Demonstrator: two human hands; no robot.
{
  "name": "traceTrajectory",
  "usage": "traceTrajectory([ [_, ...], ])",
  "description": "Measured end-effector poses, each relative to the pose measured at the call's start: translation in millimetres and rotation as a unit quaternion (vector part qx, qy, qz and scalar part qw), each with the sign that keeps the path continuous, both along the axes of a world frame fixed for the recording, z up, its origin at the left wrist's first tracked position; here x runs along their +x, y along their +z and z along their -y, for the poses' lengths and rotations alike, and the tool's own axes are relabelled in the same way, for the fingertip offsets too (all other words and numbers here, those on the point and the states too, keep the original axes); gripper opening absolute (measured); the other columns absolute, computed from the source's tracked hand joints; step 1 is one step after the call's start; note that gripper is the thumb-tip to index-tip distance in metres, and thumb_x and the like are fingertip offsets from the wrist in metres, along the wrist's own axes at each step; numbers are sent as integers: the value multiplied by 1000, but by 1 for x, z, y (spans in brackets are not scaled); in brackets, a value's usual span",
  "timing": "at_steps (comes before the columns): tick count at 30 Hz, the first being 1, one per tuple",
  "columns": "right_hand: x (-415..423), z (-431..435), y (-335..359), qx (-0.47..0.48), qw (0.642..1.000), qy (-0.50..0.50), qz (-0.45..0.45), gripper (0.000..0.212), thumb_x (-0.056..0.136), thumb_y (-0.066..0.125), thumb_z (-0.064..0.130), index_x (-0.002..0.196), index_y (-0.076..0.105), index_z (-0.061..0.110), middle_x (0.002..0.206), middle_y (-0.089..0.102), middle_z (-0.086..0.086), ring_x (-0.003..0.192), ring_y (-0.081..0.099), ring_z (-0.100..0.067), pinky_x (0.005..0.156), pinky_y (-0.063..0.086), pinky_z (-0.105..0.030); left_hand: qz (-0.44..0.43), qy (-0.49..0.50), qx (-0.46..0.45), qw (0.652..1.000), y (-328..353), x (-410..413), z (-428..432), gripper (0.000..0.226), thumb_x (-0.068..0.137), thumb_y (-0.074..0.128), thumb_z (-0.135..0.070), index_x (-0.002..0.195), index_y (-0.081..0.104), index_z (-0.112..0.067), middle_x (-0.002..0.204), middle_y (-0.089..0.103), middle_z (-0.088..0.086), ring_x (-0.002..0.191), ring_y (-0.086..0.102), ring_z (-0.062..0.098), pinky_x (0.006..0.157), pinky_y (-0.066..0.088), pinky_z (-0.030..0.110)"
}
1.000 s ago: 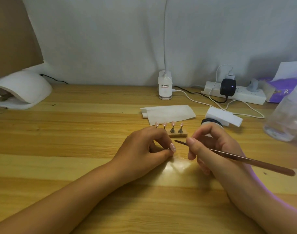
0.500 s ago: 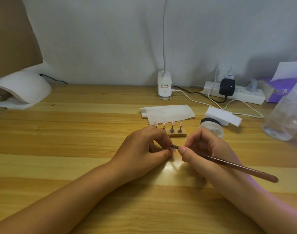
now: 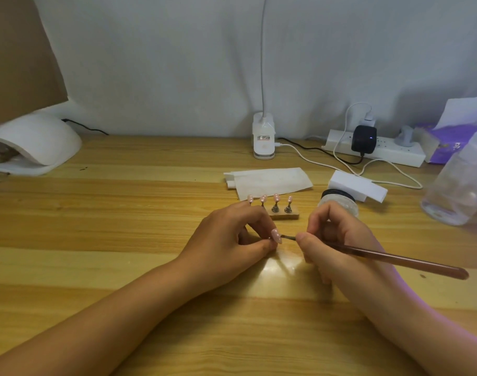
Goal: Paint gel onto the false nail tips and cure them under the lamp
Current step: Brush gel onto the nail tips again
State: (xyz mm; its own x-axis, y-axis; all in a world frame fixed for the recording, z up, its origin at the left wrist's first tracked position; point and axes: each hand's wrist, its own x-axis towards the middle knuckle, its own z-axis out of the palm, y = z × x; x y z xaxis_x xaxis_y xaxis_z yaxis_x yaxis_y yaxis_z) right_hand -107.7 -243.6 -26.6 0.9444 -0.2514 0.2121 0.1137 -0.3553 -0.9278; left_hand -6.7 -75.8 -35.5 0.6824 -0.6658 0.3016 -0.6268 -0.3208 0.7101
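Smooth, lacquered pale wood table (image 3: 123, 240) with a glossy glare patch at centre. Toward 12 o'clock, a matt bare-wood block (image 3: 284, 215) carries dull grey metal stands (image 3: 275, 208) topped by glossy pink mounted tips (image 3: 276, 197), the same finish as the false nail tip (image 3: 276, 235) at centre. The brush (image 3: 394, 259), toward 4 o'clock, has a smooth coppery handle with a metallic sheen; matt creased paper wipes (image 3: 269, 181) at 12 o'clock, smooth white plastic curing lamp (image 3: 36, 142) at 10 o'clock, cloudy translucent plastic bottle (image 3: 459, 185) at 3 o'clock.
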Motion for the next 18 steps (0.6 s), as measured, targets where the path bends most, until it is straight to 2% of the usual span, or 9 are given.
traceTrajectory([
  [4,1,1,0,20,1000,3,0,18,90,67,24,79,53,26,71,72,-2,49,58,0,47,41,-11,-3,0,-1,1000,0,0,1,16,80,78,-21,80,69,-35,87,65,-17,59,55,3,58,39,18],
  [8,2,-1,-2,-4,1000,13,-3,16,90,67,23,82,53,21,71,73,-2,48,57,0,47,40,-11,1,-3,3,1000,1,0,0,15,80,77,-19,83,70,-31,86,65,-16,58,56,3,60,35,9],
  [13,0,-2,0,-8,1000,24,-13,20,88,67,12,76,53,18,62,66,-1,48,54,-1,46,39,-12,5,1,9,1000,1,0,0,14,80,78,-22,84,70,-32,87,64,-17,60,57,4,58,36,14],
  [18,-1,-1,1,-34,999,26,-20,20,83,66,12,73,51,21,59,58,-1,51,48,-6,47,37,-18,4,-3,4,1000,1,-1,1,14,80,76,-18,82,70,-30,87,66,-19,57,56,4,66,34,4],
])
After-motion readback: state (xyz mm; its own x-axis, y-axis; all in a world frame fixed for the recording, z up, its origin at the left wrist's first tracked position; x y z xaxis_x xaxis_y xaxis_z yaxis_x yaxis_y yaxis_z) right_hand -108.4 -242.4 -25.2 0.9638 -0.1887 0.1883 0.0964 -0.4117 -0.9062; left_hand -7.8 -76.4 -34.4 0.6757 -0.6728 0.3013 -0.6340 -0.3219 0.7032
